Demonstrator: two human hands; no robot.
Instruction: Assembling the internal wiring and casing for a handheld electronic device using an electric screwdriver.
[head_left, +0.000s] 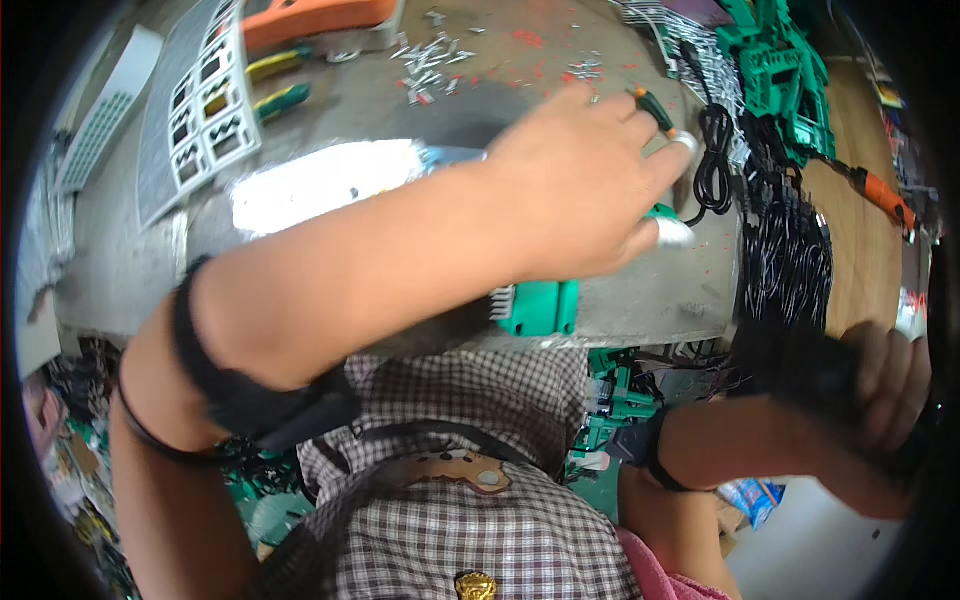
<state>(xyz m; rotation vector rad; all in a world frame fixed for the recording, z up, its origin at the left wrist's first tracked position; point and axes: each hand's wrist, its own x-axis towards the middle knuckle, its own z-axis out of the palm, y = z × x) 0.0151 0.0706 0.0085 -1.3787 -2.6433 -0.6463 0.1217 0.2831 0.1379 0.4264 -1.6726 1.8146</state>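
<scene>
My left hand (pixel 590 185) reaches across the grey worktable, palm down, with white coverings on the thumb and a fingertip. Thumb and forefinger are spread apart. A small green piece (pixel 660 211) shows beside the thumb; my hand hides the rest. Beyond the forefinger is a dark green and orange handle (pixel 655 112); I cannot tell whether the fingers touch it. Below my wrist, a green plastic part (pixel 545 307) with pale prongs lies near the table's front edge. My right hand (pixel 890 385), at the far right, curls around something dark and blurred.
Black cables (pixel 785 240) lie bundled at the right, beside a coiled black cord (pixel 713 160). Green plastic housings (pixel 785 75) are heaped behind them, near an orange tool (pixel 885 200). Small metal pieces (pixel 430 65) are scattered at the back. A white framed panel (pixel 215 125) stands left.
</scene>
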